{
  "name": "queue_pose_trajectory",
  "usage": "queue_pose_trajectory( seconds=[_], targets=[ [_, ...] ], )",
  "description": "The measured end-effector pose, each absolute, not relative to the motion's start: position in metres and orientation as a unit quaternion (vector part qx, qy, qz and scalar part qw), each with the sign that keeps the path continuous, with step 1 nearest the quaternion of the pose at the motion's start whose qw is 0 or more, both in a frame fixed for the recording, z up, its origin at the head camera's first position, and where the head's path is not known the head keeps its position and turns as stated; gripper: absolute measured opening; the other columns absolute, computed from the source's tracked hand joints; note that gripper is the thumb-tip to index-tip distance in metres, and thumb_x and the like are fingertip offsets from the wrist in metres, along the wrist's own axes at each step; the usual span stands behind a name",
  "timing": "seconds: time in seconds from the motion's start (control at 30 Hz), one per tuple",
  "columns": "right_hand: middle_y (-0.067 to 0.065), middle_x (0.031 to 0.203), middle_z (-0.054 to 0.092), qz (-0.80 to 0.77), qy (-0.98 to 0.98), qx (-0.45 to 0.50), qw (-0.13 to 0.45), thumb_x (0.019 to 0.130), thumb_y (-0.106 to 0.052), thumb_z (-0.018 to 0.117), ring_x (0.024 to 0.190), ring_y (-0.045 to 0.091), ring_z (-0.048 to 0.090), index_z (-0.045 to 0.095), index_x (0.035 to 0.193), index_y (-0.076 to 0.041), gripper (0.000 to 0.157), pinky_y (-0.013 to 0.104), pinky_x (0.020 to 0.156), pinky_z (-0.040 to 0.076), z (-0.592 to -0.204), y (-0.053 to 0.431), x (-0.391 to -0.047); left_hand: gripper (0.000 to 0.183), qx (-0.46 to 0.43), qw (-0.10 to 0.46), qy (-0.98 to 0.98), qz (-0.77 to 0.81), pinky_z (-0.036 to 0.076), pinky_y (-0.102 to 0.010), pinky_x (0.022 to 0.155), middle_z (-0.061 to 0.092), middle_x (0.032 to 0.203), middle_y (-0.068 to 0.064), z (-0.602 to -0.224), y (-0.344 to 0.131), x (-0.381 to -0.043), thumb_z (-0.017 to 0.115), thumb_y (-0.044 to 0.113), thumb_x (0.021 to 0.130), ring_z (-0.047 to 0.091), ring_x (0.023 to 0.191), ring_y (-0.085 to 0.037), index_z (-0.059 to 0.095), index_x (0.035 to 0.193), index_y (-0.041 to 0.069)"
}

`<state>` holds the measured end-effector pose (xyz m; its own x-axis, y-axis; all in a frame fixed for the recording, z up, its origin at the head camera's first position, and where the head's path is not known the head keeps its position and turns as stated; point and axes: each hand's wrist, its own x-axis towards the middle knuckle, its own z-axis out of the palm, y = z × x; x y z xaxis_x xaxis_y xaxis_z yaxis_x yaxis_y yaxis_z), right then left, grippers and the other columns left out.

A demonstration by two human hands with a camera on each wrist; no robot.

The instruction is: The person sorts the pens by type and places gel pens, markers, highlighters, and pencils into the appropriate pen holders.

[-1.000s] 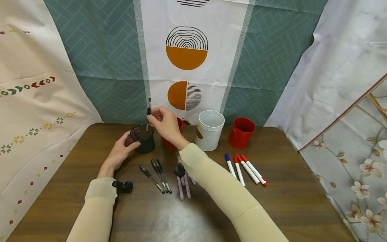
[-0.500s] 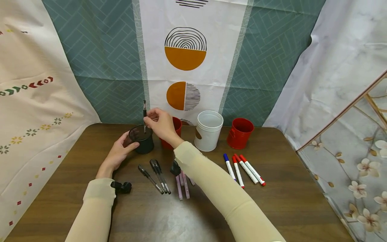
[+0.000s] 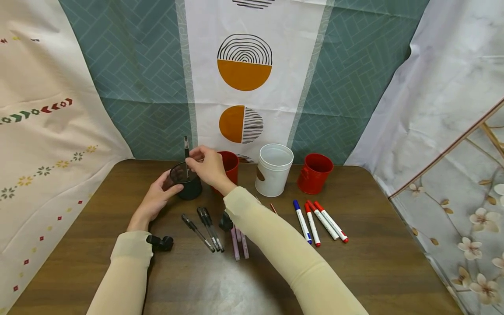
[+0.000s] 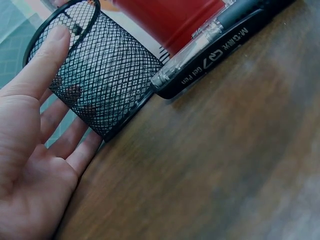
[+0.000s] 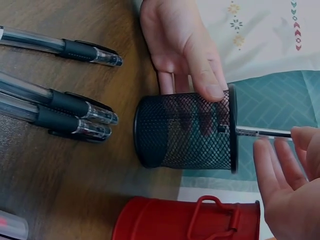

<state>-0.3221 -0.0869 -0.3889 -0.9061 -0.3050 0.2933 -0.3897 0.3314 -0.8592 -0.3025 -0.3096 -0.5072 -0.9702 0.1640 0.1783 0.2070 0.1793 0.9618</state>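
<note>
Near the far left of the table, my left hand (image 3: 155,199) holds a black mesh pen cup (image 3: 190,190), thumb on the near side and fingers round behind. The left wrist view shows the thumb by the cup's rim and the fingers against the mesh (image 4: 115,75). Above the cup, my right hand (image 3: 210,168) pinches a gel pen (image 3: 187,144) that stands nearly upright. Its lower end is inside the rim, seen through the mesh in the right wrist view, where the pen's clear barrel (image 5: 250,131) shows between rim and fingertips.
A red cup (image 3: 231,164) stands partly behind my right hand. Further right are a white cup (image 3: 271,177) and another red cup (image 3: 315,175). Several black gel pens (image 3: 206,227), lilac pens (image 3: 235,245), and red and blue markers (image 3: 327,221) lie in front.
My right hand has moved slightly left and down, lowering the gel pen further into the mesh cup. The left hand has stayed on the cup.
</note>
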Motion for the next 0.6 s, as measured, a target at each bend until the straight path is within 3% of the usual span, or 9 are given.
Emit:
queue_pose_trajectory(
  seconds=[0.27, 0.6],
  targets=[
    [0.005, 0.099, 0.077, 0.515, -0.835, 0.193, 0.021, 0.102, -0.017, 0.074, 0.073, 0.007, 0.069, 0.072, 0.119, -0.006, 0.019, 0.017, 0.07, 0.058, -0.3946, -0.0864, -0.3195, 0.068, -0.123, 0.014, -0.766, -0.631, 0.047, -0.01, 0.099, 0.042, 0.162, -0.025, -0.5088, -0.3085, -0.3035, 0.068, 0.02, 0.107, 0.042, 0.147, -0.039, 0.035, 0.165, 0.008],
    [0.006, 0.101, 0.078, 0.506, -0.84, 0.196, 0.018, 0.102, -0.015, 0.074, 0.075, 0.01, 0.071, 0.073, 0.118, -0.007, 0.018, 0.018, 0.071, 0.059, -0.3919, -0.088, -0.3169, 0.069, -0.122, 0.017, -0.768, -0.628, 0.047, -0.009, 0.099, 0.043, 0.162, -0.025, -0.5082, -0.3101, -0.3028, 0.069, 0.021, 0.106, 0.042, 0.147, -0.039, 0.035, 0.165, 0.009]
  ],
)
